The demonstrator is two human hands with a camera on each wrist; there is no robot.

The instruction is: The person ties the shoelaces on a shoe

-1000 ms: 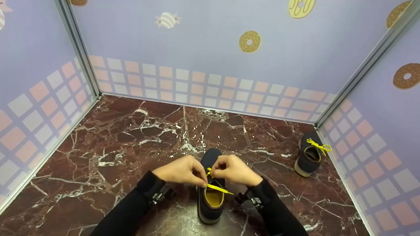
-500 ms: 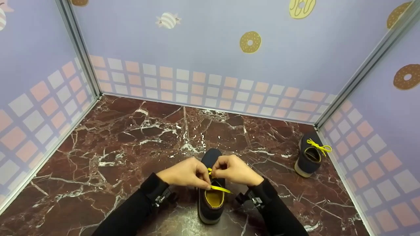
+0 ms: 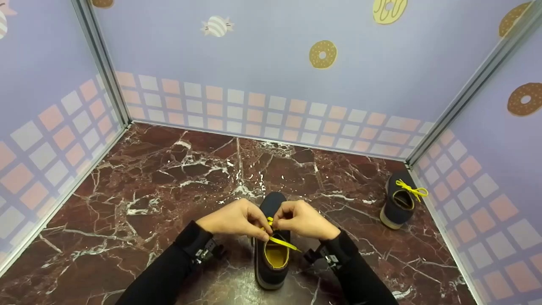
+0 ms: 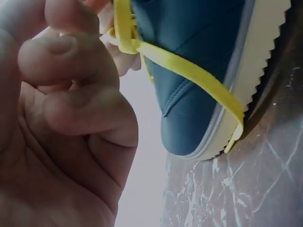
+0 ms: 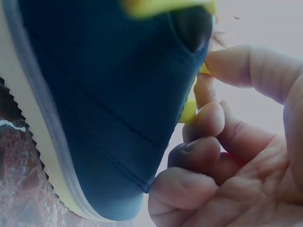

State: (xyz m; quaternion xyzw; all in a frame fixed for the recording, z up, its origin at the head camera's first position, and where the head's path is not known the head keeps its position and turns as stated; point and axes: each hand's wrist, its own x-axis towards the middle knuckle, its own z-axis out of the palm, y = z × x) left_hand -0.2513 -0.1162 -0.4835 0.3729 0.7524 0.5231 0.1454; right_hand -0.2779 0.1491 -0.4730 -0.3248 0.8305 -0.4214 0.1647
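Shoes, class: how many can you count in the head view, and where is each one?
2. The near shoe stands at the left hand and right hand, which partly cover it; the far shoe stands off to the right, near the right wall.

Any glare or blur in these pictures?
Head view: pale sheen on the floor beside the nearer shoe; left wrist view: background beyond the left hand washed out; right wrist view: yellow lace blurred at the top edge, background bright white.
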